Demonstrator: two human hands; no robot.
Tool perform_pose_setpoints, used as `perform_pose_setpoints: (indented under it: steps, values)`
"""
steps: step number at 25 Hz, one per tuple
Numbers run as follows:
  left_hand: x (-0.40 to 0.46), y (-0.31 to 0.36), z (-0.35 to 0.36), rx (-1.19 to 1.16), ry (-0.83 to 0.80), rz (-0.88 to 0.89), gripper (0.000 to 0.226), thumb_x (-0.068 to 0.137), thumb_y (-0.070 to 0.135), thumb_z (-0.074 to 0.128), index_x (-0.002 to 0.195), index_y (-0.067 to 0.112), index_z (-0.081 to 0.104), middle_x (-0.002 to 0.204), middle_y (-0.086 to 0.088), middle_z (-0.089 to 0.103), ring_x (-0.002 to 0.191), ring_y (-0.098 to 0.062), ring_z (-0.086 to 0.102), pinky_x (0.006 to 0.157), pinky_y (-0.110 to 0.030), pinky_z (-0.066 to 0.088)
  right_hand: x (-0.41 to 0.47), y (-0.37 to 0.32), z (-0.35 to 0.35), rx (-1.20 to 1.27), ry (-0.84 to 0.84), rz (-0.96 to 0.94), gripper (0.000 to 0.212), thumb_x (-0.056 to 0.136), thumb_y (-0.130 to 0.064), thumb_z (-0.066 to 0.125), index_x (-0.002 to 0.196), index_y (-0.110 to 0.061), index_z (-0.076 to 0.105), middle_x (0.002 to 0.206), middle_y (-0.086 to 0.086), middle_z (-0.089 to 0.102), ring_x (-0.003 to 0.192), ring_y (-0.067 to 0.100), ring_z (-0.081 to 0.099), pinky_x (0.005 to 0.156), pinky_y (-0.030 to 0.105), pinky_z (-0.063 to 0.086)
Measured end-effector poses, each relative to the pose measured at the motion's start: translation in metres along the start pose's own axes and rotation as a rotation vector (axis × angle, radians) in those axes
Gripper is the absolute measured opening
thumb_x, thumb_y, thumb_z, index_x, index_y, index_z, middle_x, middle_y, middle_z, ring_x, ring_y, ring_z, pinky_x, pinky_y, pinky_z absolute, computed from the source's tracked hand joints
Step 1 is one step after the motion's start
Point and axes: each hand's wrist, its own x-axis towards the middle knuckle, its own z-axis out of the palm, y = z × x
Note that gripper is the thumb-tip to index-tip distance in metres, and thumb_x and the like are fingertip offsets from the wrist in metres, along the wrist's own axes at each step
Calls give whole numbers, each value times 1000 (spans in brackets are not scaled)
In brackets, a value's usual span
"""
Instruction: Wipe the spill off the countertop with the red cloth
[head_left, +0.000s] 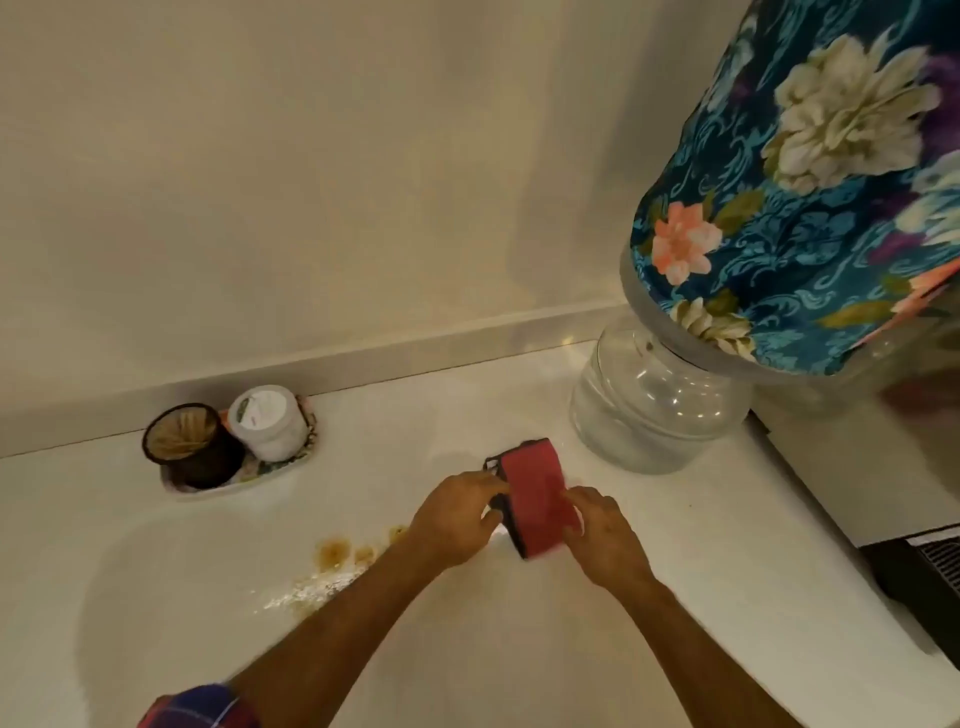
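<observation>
Two hands: both are on the red cloth (535, 499), holding it folded above the countertop (675, 597).
Red cloth: a folded pad with a dark edge, between the hands and to the right of the spill.
Left hand (457, 519): fingers are closed on the cloth's left edge.
Right hand (602, 530): fingers are pinched on the lower right corner.
Spill (332, 566): brown blotches and pale wet streaks lie left of the left forearm, apparently untouched.
Step in hand: folding or squaring the cloth, I judge, before wiping.
Doing it well: keep a flat, thick pad, set it down beyond the brown blotches, press evenly and draw the mess inward rather than spreading it.
Nearby: a tray (291, 460) with two containers stands behind the spill; a clear water jug (649, 410) under a floral cover (810, 197) stands to the right.
</observation>
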Motion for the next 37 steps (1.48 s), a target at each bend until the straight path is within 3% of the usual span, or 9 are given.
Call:
perform_pose_setpoints:
  steps: [4,9,13,15,23,26,29,33,37]
  values:
    - [18,5,44,115,-93,156,33,83,20,62,114,10,69,112,-9,70,103,-27,62,92,-41,50,13,18,19,-66,-60,59,68,89,2,54,152,-16,37,148,7,43,124,28,48,94,38,52]
    - [19,4,90,227,-132,134,57,79,31,74,131,14,57,130,-7,58,117,-26,55,102,-39,45,25,31,38,54,11,42,48,93,-11,64,139,-11,51,134,9,55,116,26,55,97,35,51]
    - [22,7,86,302,-29,209,20,85,13,72,105,11,73,104,-9,68,91,-27,67,82,-38,57,27,29,40,224,60,70,30,93,-11,65,122,-12,63,117,6,63,103,22,60,93,36,53]
    - [22,10,74,278,-42,160,19,93,6,59,108,8,70,106,-12,66,93,-29,65,85,-37,53,22,22,37,277,79,72,22,94,-11,63,115,-14,66,110,4,65,101,22,61,91,35,53]
    - [-19,44,7,-94,120,28,21,98,13,47,108,16,65,107,0,62,86,-21,65,77,-33,55,-31,-24,15,615,-13,139,69,84,-33,76,144,-25,42,134,-9,51,118,15,53,99,33,49]
    - [-45,60,-17,-177,166,64,19,98,12,43,100,15,62,95,4,59,79,-14,61,71,-24,50,-56,-44,9,729,-45,95,52,90,-24,69,138,-22,51,125,-3,64,110,15,63,87,28,57]
    - [-72,69,-41,-229,219,30,18,99,15,40,96,18,58,90,5,60,79,-12,57,70,-21,44,-84,-56,4,778,-50,4,30,88,1,57,112,-14,68,107,15,71,97,26,68,84,43,60]
    - [-107,68,-71,-362,270,-97,14,100,19,51,100,24,64,97,8,67,90,-5,60,74,-13,43,-115,-68,-21,908,-119,-6,34,89,1,54,97,-20,78,96,3,80,86,15,73,69,21,57]
    - [-146,57,-83,-550,219,-240,19,93,25,67,109,35,68,103,6,66,93,-11,64,76,-20,46,-135,-71,-32,1030,-301,-20,25,91,-6,58,101,-15,79,98,5,80,84,16,75,67,22,57]
